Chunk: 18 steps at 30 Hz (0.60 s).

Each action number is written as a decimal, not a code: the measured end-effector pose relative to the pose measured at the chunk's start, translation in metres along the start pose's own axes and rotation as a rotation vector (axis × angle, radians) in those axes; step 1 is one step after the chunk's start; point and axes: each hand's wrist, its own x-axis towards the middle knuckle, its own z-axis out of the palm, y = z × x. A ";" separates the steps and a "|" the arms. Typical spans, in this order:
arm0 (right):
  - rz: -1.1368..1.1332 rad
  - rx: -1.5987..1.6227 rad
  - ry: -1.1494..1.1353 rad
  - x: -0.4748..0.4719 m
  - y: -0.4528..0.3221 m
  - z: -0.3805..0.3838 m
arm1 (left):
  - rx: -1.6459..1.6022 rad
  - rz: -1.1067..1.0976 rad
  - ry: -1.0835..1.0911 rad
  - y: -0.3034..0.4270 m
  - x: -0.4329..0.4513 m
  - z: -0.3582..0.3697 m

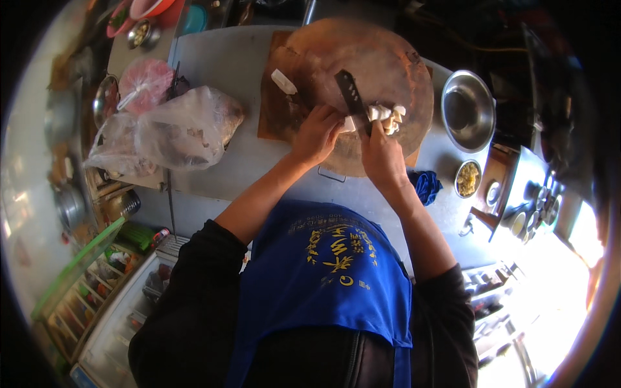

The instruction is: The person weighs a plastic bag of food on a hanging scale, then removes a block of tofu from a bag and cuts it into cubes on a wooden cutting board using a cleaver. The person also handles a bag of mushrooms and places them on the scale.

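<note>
A round wooden chopping block (pixel 339 53) lies before me, and both of my hands are over its near part. My right hand (pixel 383 153) grips the handle of a dark-bladed knife (pixel 350 94), whose blade points away from me. On the left, my left hand (pixel 318 133) holds a white piece of food (pixel 348 125) against the block, close beside the blade. Several cut white pieces (pixel 390 116) lie in a small heap to the right of the knife. Another white piece (pixel 284 82) rests apart at the block's left side. What food it is, I cannot tell.
Filled clear plastic bags (pixel 184 131) and a pink bag (pixel 145 82) lie left of the block. To its right stand a large steel bowl (pixel 468 111) and a small bowl of yellowish food (pixel 468 179). A dark blue cloth (pixel 426 187) lies by my right forearm.
</note>
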 end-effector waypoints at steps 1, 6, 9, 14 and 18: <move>0.008 -0.037 -0.029 -0.003 -0.005 0.004 | -0.014 0.010 -0.014 -0.002 -0.001 0.001; 0.048 -0.054 0.005 0.008 -0.006 0.035 | 0.007 0.030 -0.067 -0.003 0.000 0.000; 0.019 0.078 -0.023 0.024 0.018 0.032 | -0.018 -0.019 -0.048 -0.005 -0.005 0.001; -0.018 -0.029 -0.070 0.005 -0.002 0.010 | 0.025 -0.003 0.027 -0.009 -0.012 -0.004; 0.024 -0.117 -0.050 0.001 -0.017 0.043 | 0.031 0.097 -0.027 -0.014 -0.017 0.001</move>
